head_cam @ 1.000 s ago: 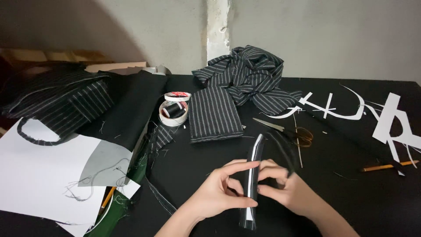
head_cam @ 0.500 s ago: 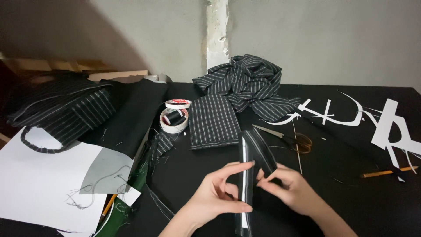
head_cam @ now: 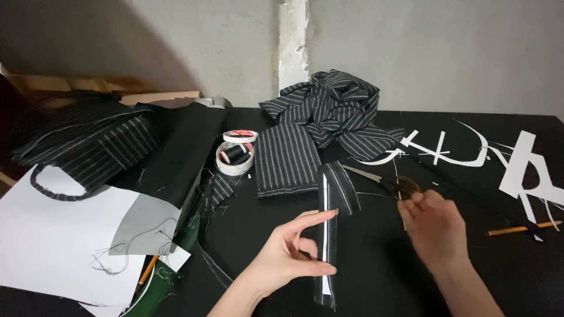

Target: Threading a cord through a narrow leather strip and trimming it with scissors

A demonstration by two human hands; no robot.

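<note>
hands: left hand (head_cam: 288,258) pinching striped fabric strip (head_cam: 328,235) at mid-length, right hand (head_cam: 432,226) loose over scissors (head_cam: 385,183) | strip lies on black worktop (head_cam: 376,276) | light, limp; hold by edges

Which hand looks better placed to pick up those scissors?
Probably the right hand: its fingertips sit just beside the scissors, while the left hand pinches the striped fabric strip.

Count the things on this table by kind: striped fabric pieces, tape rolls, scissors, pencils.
Striped fabric pieces: 4, namely strip, folded piece, crumpled heap, garment
Tape rolls: 2, and
Scissors: 1
Pencils: 2, and
Total: 9
</note>
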